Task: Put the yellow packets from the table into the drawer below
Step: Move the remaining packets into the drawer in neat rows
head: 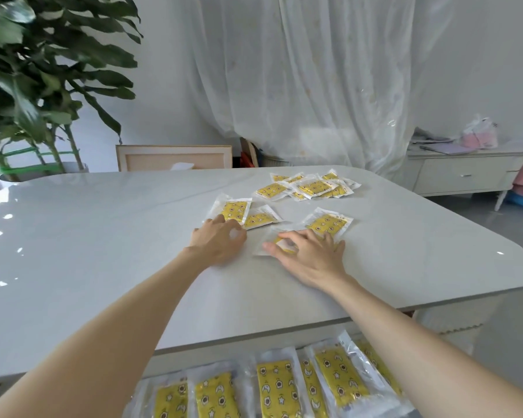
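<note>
The glossy worktop (103,236) is your main hazard — the film-wrapped packets look slick, so a flat press will likely skate one away rather than lift it. The left packet (233,208) touches a neighbour (261,218), and the right packet (280,244) lies against the outer packet (329,223), though your hand hides whether they overlap. Dragging either one may pull its mate along or skew it out of reach. The drawer (275,384), open at the bottom of the frame, already holds a row of packets, so a careless drop could catch the lip and slide to the floor. A pile (311,187) waits right of centre, beyond both hands.

Your left hand (221,236) reaches to mid-frame with its fingers curled down at the left packet's near edge — whether they hold it cannot be told, since the knuckles hide them. Your right hand (308,254) lies palm-down over the right packet, fingers spread and relaxed, thumb out to the left, pinching nothing.
</note>
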Demonstrator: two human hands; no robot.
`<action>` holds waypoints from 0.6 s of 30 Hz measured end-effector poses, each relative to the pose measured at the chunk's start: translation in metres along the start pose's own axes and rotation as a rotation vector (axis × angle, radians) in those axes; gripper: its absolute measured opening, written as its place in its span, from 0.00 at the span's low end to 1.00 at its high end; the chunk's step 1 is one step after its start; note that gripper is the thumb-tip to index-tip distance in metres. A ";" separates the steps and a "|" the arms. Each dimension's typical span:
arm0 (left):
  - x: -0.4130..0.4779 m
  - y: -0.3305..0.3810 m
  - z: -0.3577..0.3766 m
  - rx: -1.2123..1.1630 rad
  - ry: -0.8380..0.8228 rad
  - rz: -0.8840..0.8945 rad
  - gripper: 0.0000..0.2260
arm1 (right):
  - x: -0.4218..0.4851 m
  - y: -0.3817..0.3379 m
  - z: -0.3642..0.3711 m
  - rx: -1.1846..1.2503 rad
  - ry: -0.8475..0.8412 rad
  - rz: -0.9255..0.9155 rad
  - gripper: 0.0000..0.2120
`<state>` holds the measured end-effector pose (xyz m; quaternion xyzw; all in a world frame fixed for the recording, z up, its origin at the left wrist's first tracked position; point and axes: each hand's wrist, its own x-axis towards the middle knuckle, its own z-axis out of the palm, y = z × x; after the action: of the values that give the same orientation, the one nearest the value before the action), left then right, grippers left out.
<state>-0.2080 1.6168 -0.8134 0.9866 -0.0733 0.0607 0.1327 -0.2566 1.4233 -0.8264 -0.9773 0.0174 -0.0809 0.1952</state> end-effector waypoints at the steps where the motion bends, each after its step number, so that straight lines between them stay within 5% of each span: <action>1: -0.002 -0.003 0.001 -0.010 0.060 0.019 0.15 | 0.000 0.000 -0.002 0.038 0.002 0.017 0.34; 5: 0.005 -0.014 0.010 -0.035 0.364 0.046 0.11 | 0.008 0.001 -0.003 0.148 0.052 0.072 0.28; 8: 0.031 -0.009 0.015 -0.101 0.441 0.009 0.14 | 0.024 0.001 0.002 0.155 0.131 0.121 0.26; 12: 0.074 0.006 0.017 -0.161 0.364 -0.019 0.20 | 0.045 0.005 0.008 0.016 0.199 0.088 0.13; 18: 0.111 0.013 0.029 0.060 0.011 -0.096 0.23 | 0.069 0.007 0.016 -0.086 0.179 0.072 0.20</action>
<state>-0.0978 1.5824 -0.8222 0.9922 -0.0234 0.0617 0.1061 -0.1860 1.4183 -0.8333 -0.9723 0.0733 -0.1599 0.1538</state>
